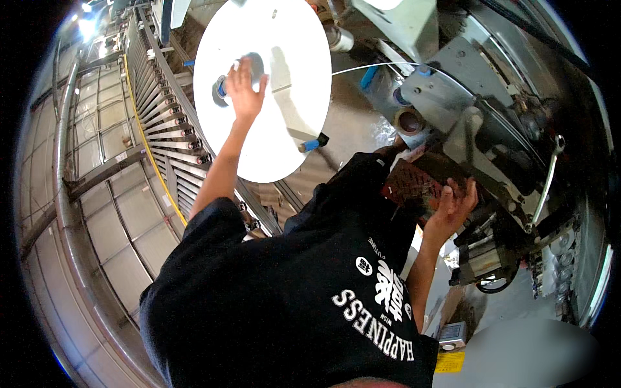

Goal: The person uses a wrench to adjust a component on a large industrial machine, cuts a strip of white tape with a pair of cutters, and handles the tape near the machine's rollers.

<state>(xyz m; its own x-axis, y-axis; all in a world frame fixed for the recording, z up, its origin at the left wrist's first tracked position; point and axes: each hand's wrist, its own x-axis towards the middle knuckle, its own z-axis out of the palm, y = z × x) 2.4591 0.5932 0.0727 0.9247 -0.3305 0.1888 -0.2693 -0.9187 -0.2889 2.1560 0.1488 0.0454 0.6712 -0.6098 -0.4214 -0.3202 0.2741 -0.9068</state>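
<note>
**Steadying the big white disc at its hub**

Reaching up with my left hand [244, 87], I have the palm flat on the white disc [262, 90] right at its centre. My fingers are spread over the blue hub [222, 88] and not closed round anything. The disc stands on edge, face toward me, and fills the upper middle of my view.

To the right of the disc, and lower, my right hand [456, 202] lies against the dark underside of the grey machine [453, 97], just beside a reddish-brown mesh panel [414, 184]. Its fingers point up along the metal. I cannot tell whether they clamp an edge or only lean on it.

A thin wire [369, 66] runs from the right rim of the disc across to the machine. A small blue-handled pin [315, 143] sticks out near the disc's lower right edge. Left of the disc stands a roller rack [169, 126]. Far right of it, a wrench [546, 184] hangs on the machine.

I judge the step in hand to be work at the hub, with one hand on the disc's centre and the other bracing on the machine. Any next move at the hub calls for my fingers to close on the blue part, since a flat palm gives no purchase. It also calls for a firm brace on the right, and for care that the wire is not snagged.
</note>
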